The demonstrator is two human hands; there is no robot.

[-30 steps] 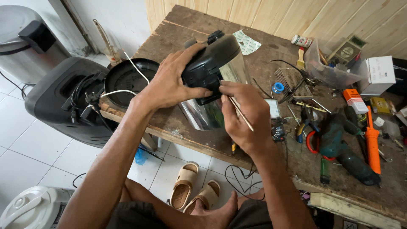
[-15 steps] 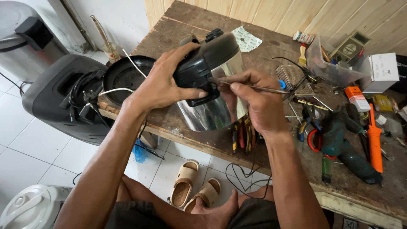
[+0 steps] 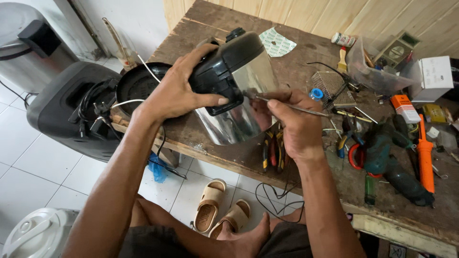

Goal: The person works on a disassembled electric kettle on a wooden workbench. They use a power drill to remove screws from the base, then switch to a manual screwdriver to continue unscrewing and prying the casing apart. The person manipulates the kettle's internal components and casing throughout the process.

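Head view, frame centre: left hand (image 3: 174, 93) clamps the steel cooker body (image 3: 239, 91) by its black base, tilted over the workbench (image 3: 210, 129) edge to steady it. Right hand (image 3: 294, 126) pinches a thin screwdriver (image 3: 291, 106), tip at the base.
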